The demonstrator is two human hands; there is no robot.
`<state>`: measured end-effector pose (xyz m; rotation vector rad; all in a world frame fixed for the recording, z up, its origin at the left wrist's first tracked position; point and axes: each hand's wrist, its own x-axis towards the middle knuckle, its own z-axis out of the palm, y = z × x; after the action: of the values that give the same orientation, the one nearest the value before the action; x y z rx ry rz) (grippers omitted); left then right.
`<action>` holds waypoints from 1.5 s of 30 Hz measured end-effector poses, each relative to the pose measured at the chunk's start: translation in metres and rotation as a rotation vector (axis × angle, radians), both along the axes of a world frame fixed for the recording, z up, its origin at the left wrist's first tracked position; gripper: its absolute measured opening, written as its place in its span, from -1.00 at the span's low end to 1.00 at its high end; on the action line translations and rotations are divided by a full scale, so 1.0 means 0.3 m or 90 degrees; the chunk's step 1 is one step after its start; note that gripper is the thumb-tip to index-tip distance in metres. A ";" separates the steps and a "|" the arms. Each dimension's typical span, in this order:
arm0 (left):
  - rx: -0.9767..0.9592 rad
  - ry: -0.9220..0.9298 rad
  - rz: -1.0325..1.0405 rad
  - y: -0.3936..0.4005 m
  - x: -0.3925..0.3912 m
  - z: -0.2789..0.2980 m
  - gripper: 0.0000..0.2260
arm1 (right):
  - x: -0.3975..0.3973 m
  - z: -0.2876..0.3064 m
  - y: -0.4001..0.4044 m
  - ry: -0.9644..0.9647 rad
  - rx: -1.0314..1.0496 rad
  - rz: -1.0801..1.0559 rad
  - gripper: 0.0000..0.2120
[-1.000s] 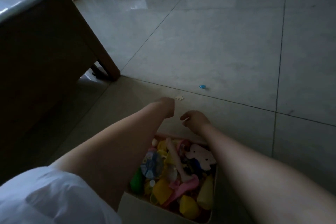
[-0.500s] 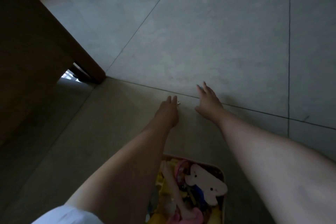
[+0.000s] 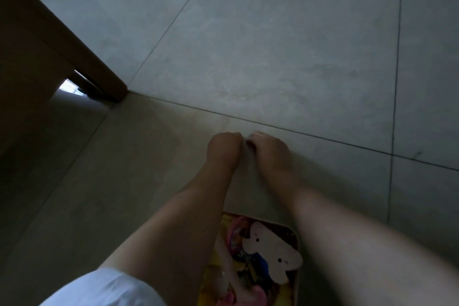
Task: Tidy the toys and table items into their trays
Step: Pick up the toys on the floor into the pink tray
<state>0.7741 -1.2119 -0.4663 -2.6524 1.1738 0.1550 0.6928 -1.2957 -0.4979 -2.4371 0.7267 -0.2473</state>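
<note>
Now, fingers: both hands curled on the floor, knuckles nearly touching; what they pinch cannot be told.
Left hand (image 3: 224, 148): bunched where a pale scrap lay a moment ago.
Right hand (image 3: 269, 148): fingers were splayed, now closed, a blue fleck at its fingertips.
Meaning: probably both floor bits gathered, next into the toy tray (image 3: 295, 233).
Tray: just behind the wrists, between the forearms, full.
Room: bare tiles ahead and right; wooden furniture (image 3: 62, 40) hems the left.

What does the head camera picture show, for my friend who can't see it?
Two bare hands, left hand and right hand, reach side by side to the grey tiled floor, fingers curled. Below them sits a tray full of colourful toys; a wooden furniture leg stands to the left.
</note>
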 end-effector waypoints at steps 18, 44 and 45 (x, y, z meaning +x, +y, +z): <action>-0.173 0.208 0.246 -0.035 0.033 0.009 -0.78 | -0.093 0.048 -0.025 0.029 0.197 -0.090 -0.87; 0.219 0.562 0.446 0.368 0.001 0.404 -0.67 | -0.075 0.296 0.345 0.168 0.305 0.297 -0.73; 0.207 0.547 0.445 0.363 -0.003 0.409 -0.66 | -0.080 0.288 0.344 0.154 0.291 0.278 -0.74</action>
<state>0.7733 -1.1030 -0.3434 -2.5849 0.2315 1.5570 0.6687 -1.1926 -0.4114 -2.1266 0.2860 0.3537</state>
